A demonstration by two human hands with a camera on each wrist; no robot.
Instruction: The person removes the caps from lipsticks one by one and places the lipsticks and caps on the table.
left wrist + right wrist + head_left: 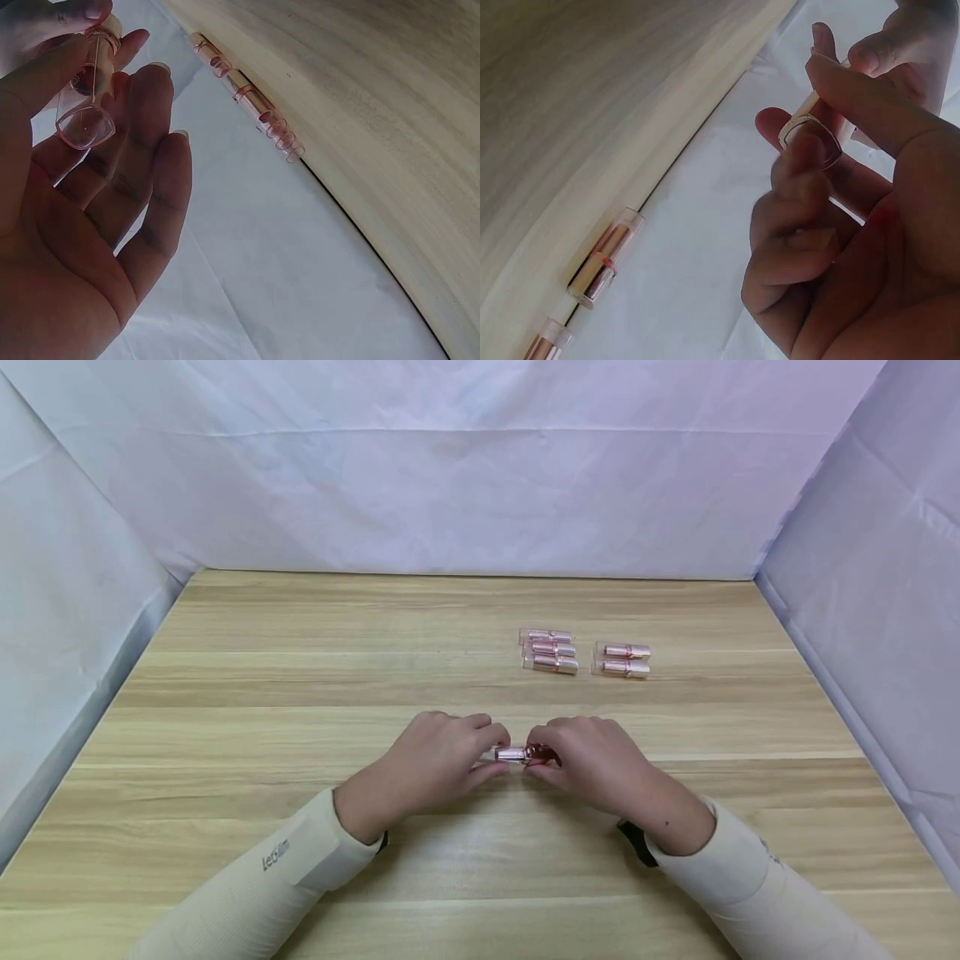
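Note:
Both hands hold one lipstick (512, 754) with a shiny pinkish tube, level just above or on the table in the head view. My left hand (438, 756) pinches its left end between thumb and forefinger. In the left wrist view, a clear squarish cap (86, 127) covers the end of the lipstick towards my left palm, and the other left fingers are loosely bent. My right hand (596, 764) pinches the right end with thumb and fingers; its remaining fingers curl beneath in the right wrist view. The fingers partly hide the lipstick's ends.
Beyond the hands lie three similar lipsticks (553, 664) side by side. Two more lipsticks (626, 668) lie to their right, all with clear ends pointing left. White cloth (480, 502) stands behind the wooden table (300, 677) and along both sides.

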